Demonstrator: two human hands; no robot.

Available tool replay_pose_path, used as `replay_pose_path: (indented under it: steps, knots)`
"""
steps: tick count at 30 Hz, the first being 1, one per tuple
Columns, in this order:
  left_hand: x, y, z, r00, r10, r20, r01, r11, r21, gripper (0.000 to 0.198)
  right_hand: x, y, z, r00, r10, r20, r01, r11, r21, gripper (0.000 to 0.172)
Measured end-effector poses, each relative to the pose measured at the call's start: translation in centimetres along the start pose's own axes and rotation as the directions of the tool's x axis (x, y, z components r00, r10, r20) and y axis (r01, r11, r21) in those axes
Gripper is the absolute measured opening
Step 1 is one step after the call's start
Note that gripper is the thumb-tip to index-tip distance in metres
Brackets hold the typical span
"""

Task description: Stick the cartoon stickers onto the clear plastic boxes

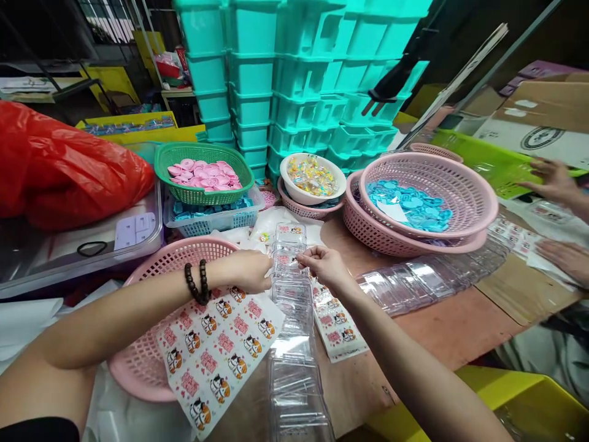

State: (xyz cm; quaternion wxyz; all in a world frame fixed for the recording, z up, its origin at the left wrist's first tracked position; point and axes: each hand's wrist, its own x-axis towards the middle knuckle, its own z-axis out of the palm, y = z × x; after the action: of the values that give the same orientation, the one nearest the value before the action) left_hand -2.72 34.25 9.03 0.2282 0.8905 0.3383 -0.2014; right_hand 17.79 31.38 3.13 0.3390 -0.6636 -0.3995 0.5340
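Note:
My left hand, wearing dark beads at the wrist, is closed at the upper edge of a sticker sheet printed with cartoon animals and pink lettering. The sheet hangs over a pink basket. My right hand pinches the right edge of a sticker lying on a clear plastic case. That case belongs to a row of clear cases running toward me. At the row's far end, another case bears a sticker. More sticker sheets lie under my right forearm.
Behind stand a green basket of pink pieces, a white bowl of wrapped items, and pink baskets with blue pieces. Turquoise bins are stacked beyond. Clear cases extend rightward toward a co-worker's hands. A red bag lies left.

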Motion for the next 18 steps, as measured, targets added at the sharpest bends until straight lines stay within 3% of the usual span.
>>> replay_pose_path:
  steps: [9, 18]
  knots:
    - [0.13, 0.16, -0.20, 1.000, -0.003, 0.004, 0.003, 1.000, 0.008, 0.037, 0.13, 0.43, 0.16, 0.998, -0.052, -0.029, 0.050, 0.998, -0.046, 0.043]
    - [0.37, 0.47, -0.42, 0.999, -0.021, 0.027, 0.020, 0.999, 0.028, 0.038, 0.27, 0.86, 0.30, 0.994, -0.094, -0.056, 0.090, 0.993, -0.079, 0.028]
